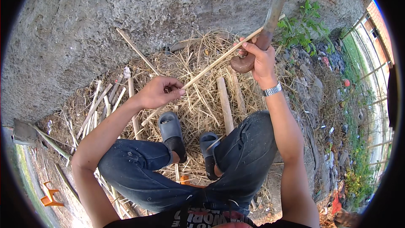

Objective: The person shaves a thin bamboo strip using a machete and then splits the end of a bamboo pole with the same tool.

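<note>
Closest to the lens are the person's knees in dark blue jeans (236,160), spread apart as the person sits low, with grey slippers (171,128) planted on a bed of dry straw (198,101). Above the left knee, the left hand (158,92) is closed in a pinch around a long, thin bamboo strip (211,65), gripping it near its lower part; the strip runs diagonally up and to the right, and its lower end pokes out below the hand toward the left slipper. The right hand (259,57), with a metal wristwatch (272,89) on its wrist, is wrapped tight around the brown wooden handle of a heavy knife (270,21), whose broad, dull blade rises toward the top edge of the view. The strip crosses the knife just where the handle meets the blade, touching it there, and the right thumb lies over the strip. Several thicker split bamboo sticks (225,103) lie in the straw between the feet and the rough grey concrete wall (105,17) behind. More pale sticks (99,101) are scattered to the left of the straw. Green weeds (303,29) grow at the wall's foot on the right, and an orange plastic object (49,196) sits at lower left.
</note>
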Available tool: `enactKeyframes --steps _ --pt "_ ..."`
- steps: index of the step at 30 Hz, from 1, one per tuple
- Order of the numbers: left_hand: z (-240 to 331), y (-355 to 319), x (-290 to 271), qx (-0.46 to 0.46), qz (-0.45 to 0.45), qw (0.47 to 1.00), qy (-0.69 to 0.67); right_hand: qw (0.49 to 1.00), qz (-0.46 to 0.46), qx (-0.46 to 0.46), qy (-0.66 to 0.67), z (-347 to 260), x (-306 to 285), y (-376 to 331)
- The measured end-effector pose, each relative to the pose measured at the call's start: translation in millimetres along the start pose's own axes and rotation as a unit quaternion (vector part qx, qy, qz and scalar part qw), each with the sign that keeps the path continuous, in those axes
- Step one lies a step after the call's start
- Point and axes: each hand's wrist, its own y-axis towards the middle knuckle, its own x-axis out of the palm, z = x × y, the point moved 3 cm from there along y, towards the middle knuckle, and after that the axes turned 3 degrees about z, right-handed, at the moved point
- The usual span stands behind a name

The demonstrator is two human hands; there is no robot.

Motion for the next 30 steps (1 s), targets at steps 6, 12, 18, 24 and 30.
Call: enactKeyframes --steps 6,12,18,24,30 --pt "1 1 2 -0.003 -0.003 1.000 -0.003 1.000 0.002 0.002 0.000 -1 0 -1" --pt "1 -1 0 -0.004 0.000 1.000 0.012 1.000 -0.013 0.007 -0.015 3 -3 2" --pt "3 3 1 -0.003 -0.024 1.000 0.008 1.000 -0.007 -0.007 -0.010 1 5 -1" --pt "34 6 16 0.014 -0.011 0.987 -0.161 1.000 -0.022 -0.004 0.021 0 28 -7" --pt "49 16 0 0.075 0.198 0.973 -0.098 0.999 -0.037 0.000 -0.010 -5 43 -15"
